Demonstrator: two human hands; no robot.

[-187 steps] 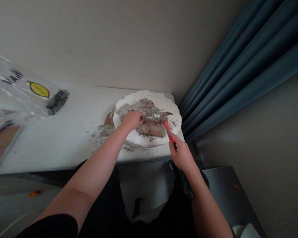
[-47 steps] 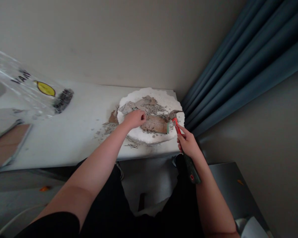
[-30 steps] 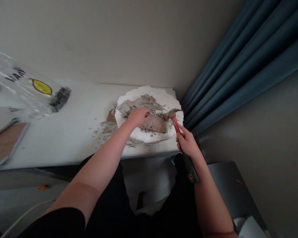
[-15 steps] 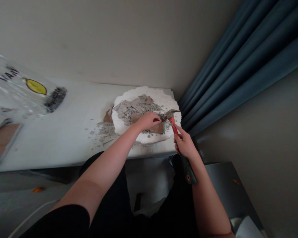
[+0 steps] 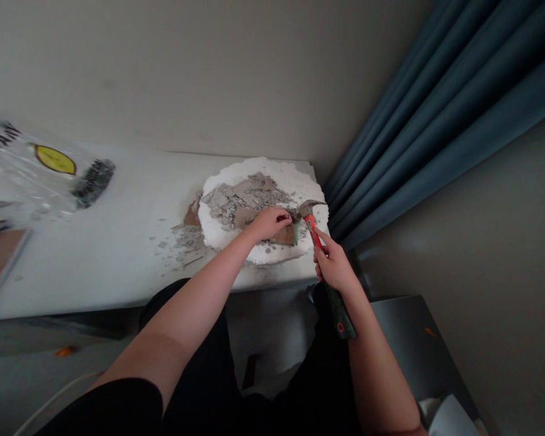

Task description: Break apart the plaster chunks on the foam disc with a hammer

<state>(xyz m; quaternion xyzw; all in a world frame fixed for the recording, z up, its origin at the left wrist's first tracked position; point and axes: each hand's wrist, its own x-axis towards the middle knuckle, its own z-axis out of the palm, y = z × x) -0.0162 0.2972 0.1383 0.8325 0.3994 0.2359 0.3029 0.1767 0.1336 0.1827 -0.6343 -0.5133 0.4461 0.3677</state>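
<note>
My right hand [image 5: 332, 261] is wrapped round the red and black handle of a claw hammer [image 5: 310, 225]. The hammer's metal head lies close to the fingertips of my left hand [image 5: 271, 223]. That hand is closed in a pinch; what it holds, if anything, is too small to make out. Under it is a brown flat piece with a green edge [image 5: 285, 235], partly hidden by the hand. A round white slab with a ragged edge [image 5: 236, 168] bears the piece. Grey crumbled rubble [image 5: 231, 200] is heaped on the slab beside my left hand.
The slab rests on a white table [image 5: 131, 254], with grey crumbs [image 5: 184, 245] scattered to its left. A clear plastic bag with a yellow mark [image 5: 54, 158] lies at the far left. Blue curtains [image 5: 418, 121] hang on the right; a dark cabinet [image 5: 404, 333] stands below them.
The view has shifted slightly, so everything sits a little further left. My hands keep nearly the same places, with the hammer head still near my left fingertips.
</note>
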